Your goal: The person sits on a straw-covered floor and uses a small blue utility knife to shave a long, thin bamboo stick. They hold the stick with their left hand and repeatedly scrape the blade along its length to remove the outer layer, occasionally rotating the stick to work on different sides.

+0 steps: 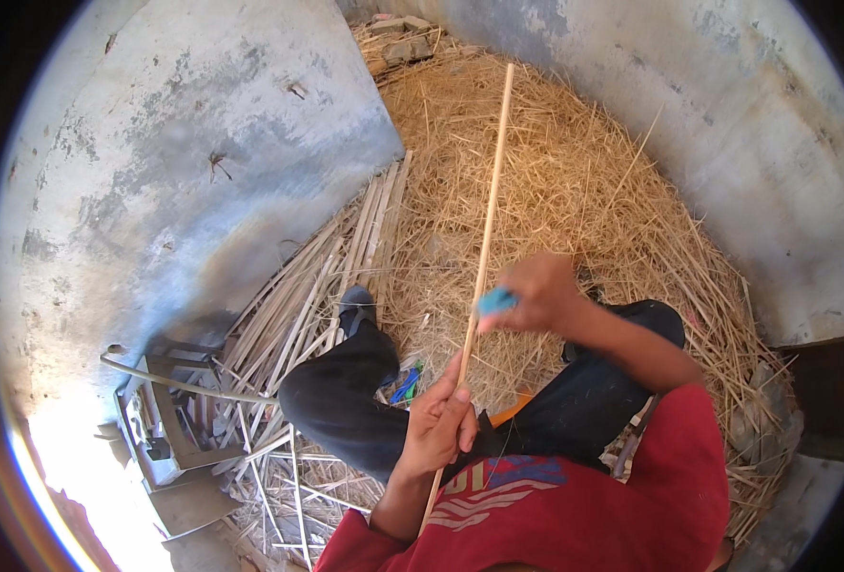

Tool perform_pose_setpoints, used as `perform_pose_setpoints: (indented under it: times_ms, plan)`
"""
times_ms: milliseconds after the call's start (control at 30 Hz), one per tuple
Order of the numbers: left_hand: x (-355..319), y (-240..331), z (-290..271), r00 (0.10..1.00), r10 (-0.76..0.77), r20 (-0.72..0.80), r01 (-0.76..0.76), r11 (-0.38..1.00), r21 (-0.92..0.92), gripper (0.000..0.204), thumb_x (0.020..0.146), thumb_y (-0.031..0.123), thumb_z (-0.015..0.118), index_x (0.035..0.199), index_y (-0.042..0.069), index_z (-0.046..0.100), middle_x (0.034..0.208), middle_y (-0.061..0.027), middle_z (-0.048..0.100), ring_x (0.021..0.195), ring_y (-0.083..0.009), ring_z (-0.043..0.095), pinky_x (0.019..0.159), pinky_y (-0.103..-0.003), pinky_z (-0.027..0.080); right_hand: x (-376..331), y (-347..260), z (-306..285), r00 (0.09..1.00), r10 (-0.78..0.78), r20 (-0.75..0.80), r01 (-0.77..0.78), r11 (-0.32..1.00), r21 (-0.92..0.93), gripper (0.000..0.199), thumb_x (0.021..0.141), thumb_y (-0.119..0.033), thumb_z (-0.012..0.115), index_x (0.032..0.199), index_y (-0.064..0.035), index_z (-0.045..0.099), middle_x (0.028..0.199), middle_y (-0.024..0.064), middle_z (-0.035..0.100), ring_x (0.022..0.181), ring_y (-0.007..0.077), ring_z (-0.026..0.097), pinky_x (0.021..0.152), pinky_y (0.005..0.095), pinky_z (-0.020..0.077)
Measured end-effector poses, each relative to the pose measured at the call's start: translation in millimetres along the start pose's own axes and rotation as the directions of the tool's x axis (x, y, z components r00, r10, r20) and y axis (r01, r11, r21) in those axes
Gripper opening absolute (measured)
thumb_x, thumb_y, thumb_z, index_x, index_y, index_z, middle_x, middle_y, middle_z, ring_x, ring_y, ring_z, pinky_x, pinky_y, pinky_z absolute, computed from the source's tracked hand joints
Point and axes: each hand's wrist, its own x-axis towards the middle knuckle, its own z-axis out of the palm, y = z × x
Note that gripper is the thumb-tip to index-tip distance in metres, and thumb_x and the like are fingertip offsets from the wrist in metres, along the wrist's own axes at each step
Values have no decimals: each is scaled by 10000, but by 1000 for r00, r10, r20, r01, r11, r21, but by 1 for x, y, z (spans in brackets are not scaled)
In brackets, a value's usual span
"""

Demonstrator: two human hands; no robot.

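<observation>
My left hand (438, 422) grips the lower part of a long thin wooden stick (489, 205), which slants up and away over the straw. Higher on the stick, my right hand (535, 294) holds a small blue pad (494, 301) pressed against it. Both hands are above my lap. I sit on the ground in dark trousers and a red shirt, with my left knee (331, 391) raised.
Loose straw (575, 181) covers the floor between two grey plastered walls (184, 162). A pile of split cane strips (317, 305) lies along the left wall. A metal frame (160, 419) stands at lower left. Bricks (398, 43) sit in the far corner.
</observation>
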Motion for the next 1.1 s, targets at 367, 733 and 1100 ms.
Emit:
perform_pose_setpoints:
  times_ms: [367, 733, 1100]
  plan:
    - [-12, -4, 4, 998, -41, 50, 48, 989, -138, 486, 1020, 91, 361, 1488, 87, 230, 494, -5, 439, 401, -70, 388, 436, -212, 363, 23, 58, 2, 977, 198, -74, -209, 954, -214, 704, 814, -787, 393, 599, -162, 637, 416, -40, 427, 347, 95, 414, 331, 279, 344]
    - [-50, -16, -7, 993, -7, 116, 20, 994, -110, 499, 1017, 69, 360, 1494, 101, 217, 498, -10, 433, 417, -70, 399, 455, -215, 372, 45, 87, -16, 982, 172, -80, -185, 958, -219, 742, 793, -809, 395, 508, -141, 546, 386, -28, 379, 325, 127, 381, 320, 288, 297]
    - [-107, -20, -20, 925, -304, 228, 308, 951, 17, 497, 1016, 100, 382, 1484, 49, 225, 590, -3, 455, 476, -65, 442, 471, -204, 367, 46, 196, -67, 641, 739, -210, -767, 606, -211, 776, 827, -816, 260, 503, -139, 454, 425, -50, 297, 373, 116, 317, 357, 309, 244]
